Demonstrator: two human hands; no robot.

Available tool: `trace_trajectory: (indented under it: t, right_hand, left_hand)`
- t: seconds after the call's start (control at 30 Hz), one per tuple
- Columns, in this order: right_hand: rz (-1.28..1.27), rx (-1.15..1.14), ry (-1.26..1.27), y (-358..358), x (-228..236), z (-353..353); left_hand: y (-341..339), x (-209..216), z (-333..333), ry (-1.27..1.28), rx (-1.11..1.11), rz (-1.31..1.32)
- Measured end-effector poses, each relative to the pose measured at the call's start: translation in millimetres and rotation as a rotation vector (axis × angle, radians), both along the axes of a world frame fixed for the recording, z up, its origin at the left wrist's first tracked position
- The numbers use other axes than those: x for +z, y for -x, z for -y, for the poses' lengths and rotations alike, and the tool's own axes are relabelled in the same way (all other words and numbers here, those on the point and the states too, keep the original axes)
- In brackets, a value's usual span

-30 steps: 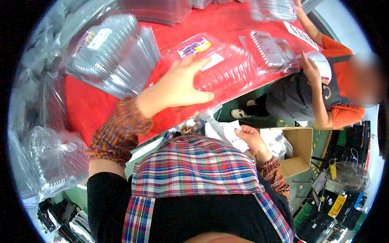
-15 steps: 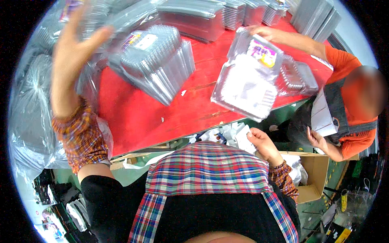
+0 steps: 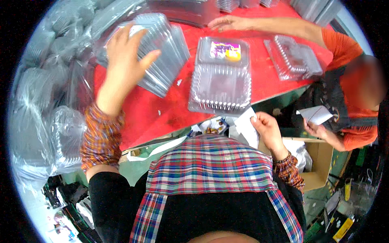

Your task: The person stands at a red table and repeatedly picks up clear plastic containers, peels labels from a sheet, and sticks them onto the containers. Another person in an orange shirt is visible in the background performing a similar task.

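My left hand (image 3: 127, 60) hovers at the near side of a nested stack of clear plastic clamshell containers (image 3: 162, 52). Its fingers are spread and hold nothing; whether they touch the stack cannot be told. In front of me, an opened clear clamshell (image 3: 221, 87) lies on the red table, a purple and yellow label (image 3: 226, 51) on its far half. Just below the table edge, my right hand (image 3: 267, 127) pinches white paper sheets (image 3: 247, 128) between thumb and fingers.
A co-worker in orange (image 3: 348, 44) reaches one hand (image 3: 229, 23) across the table and holds a white sheet (image 3: 318, 113) in the other. More clamshells (image 3: 293, 60) lie at right. Bagged containers (image 3: 36, 109) line the left. A cardboard box (image 3: 320, 162) stands below the table.
My left hand has come down and right toward the stack. The labelled clamshell has shifted left and lies flat; the co-worker's hand has let go of it. My right hand still grips the sheets.
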State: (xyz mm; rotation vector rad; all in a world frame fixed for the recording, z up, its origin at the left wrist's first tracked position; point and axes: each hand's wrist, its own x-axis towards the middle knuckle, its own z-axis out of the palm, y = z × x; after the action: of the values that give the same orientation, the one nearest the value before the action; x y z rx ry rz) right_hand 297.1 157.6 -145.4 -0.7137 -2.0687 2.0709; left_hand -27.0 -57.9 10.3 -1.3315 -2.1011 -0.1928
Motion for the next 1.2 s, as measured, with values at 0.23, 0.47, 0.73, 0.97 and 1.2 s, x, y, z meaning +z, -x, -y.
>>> trace_trajectory:
  t: [0.23, 0.47, 0.73, 0.97, 1.2]
  right_hand:
    - [-0.229, -0.099, 0.062, 33, 40, 17]
    - [-0.166, -0.003, 0.171, 38, 30, 13]
    - [-0.149, -0.153, 0.086, 47, 0, 1]
    - [-0.129, -0.235, 0.055, 38, 30, -17]
    - [-0.140, -0.154, -0.087, 39, 48, -10]
  left_hand:
    - [-135, -73, -67, -0.048, -0.384, 1.907]
    - [-122, -83, -77, 0.037, -0.432, 1.716]
    - [-52, -124, -73, 0.230, -0.392, 0.896]
    - [-112, -114, -96, -0.046, -0.314, 0.691]
    - [-132, -99, -110, -0.053, -0.515, 1.304]
